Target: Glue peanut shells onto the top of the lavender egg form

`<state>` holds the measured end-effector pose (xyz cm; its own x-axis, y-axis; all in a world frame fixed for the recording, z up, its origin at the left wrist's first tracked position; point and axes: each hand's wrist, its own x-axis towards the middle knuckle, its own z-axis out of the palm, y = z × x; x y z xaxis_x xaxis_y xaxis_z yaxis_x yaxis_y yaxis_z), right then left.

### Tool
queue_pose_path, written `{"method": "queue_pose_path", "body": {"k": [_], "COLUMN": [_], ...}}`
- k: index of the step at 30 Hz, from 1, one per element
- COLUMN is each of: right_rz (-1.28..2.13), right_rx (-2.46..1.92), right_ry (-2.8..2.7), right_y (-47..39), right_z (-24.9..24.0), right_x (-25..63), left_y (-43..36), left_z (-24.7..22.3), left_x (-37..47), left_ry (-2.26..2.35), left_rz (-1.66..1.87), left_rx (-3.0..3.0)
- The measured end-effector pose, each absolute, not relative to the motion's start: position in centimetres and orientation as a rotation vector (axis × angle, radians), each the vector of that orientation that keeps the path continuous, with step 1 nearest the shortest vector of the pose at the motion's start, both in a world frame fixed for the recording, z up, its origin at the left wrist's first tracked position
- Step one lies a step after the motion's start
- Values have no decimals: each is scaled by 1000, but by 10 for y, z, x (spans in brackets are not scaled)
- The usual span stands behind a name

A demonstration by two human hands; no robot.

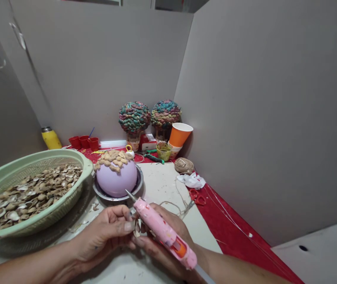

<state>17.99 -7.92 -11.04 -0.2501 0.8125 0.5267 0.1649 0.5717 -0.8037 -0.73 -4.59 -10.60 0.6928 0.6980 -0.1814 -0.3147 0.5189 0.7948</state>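
Observation:
My right hand (171, 232) is closed around a pink glue gun (162, 228), its metal tip pointing up and left towards a purple ball. The right thumb also touches a small nutshell piece (137, 228). My left hand (109, 232) pinches the same shell between thumb and fingers, just below the nozzle. Beyond both hands, the purple ball (117, 179) rests in a metal bowl (140, 181), its top covered with peanut shells (113, 157).
A green basket (82, 157) of shells stands at the left. Behind are two colourful shell-covered balls (134, 116), red cups (84, 142), a yellow bottle (51, 139), an orange cup (179, 136), twine (184, 165) and red-handled scissors (199, 199). Grey panels enclose the table.

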Motion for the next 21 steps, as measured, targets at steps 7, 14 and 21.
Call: {"method": "queue_pose_path", "body": {"k": [7,14,21], "right_rz": [610,632,539], "right_rx": [-760,-735,-787], "right_ry": [-1778,-1782,-1794], "right_y": [-76,-74,-79], "right_z": [-112,-116,-96], "right_x": [179,178,194], "left_y": [-46,-46,-39], "left_z": [-104,-101,-87], "left_x": [-8,-8,-17], "left_ry": [544,555,623], "left_rz": [650,651,733], "left_rx": [786,787,889]}}
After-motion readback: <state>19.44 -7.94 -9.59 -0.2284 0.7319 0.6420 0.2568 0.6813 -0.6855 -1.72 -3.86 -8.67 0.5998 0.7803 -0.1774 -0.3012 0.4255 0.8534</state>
